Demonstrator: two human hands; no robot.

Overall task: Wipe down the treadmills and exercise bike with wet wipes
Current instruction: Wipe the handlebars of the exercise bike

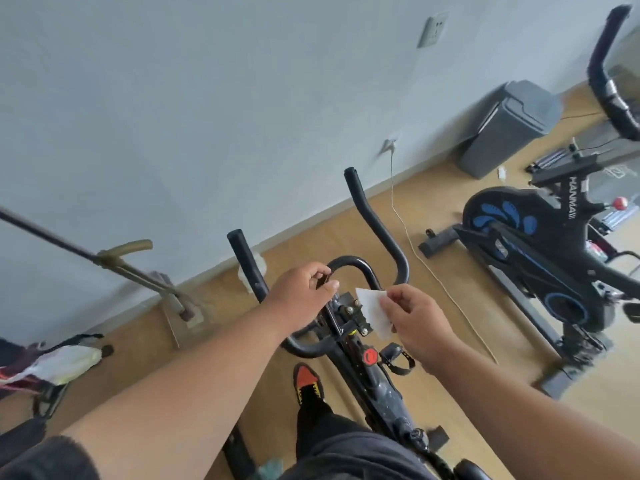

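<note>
The black steel-tube exercise bike handlebar (349,268) loops across, left to right, just far of both hands; the left hand (301,294) pinches its near curve; the right hand (412,318) nips a white wet wipe (372,310), which hangs just right of the centre clamp.

Two exercise bikes (349,327) (540,244), two hands (301,296) (415,323), one wet wipe (372,311), one grey bin (509,129), one mop (138,268), two wall sockets (433,29) (389,145).

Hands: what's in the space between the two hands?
In the head view, between the left hand and right hand sits the bike's bolted handlebar bracket, partly covered by the white wipe the right hand holds.
</note>
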